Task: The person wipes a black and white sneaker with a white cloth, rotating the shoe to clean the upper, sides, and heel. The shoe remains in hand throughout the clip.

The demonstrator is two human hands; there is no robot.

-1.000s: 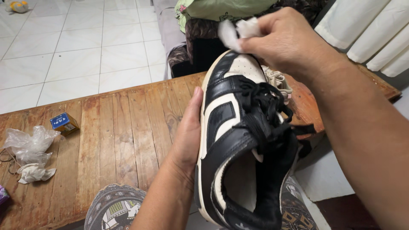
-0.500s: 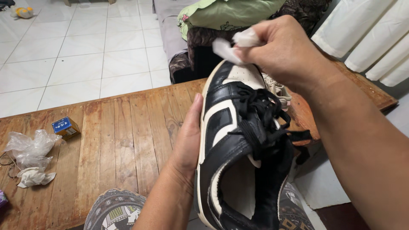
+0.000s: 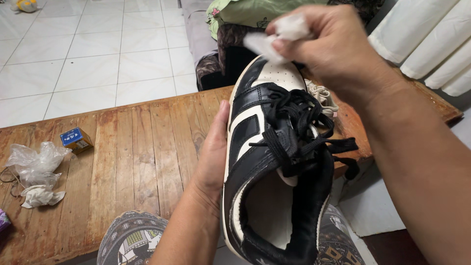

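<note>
A black and white sneaker [image 3: 267, 147] with loose black laces is held upright over my lap, toe pointing away. My left hand [image 3: 213, 154] grips its left side, palm against the sole edge. My right hand [image 3: 328, 46] pinches a crumpled white tissue [image 3: 279, 32] and presses it against the toe of the sneaker. A second, beige shoe [image 3: 324, 95] lies on the wooden table [image 3: 132, 147] behind the sneaker, mostly hidden.
On the table's left lie a small blue box [image 3: 75, 139], crumpled clear plastic [image 3: 33, 162] and a used white tissue [image 3: 39, 196]. A sofa with a green cushion [image 3: 245, 12] stands beyond the table. White curtains [image 3: 427, 39] hang at right. Tiled floor lies beyond.
My right hand with the tissue has shifted slightly over the toe, rubbing it. The sneaker has tilted a little in my left hand.
</note>
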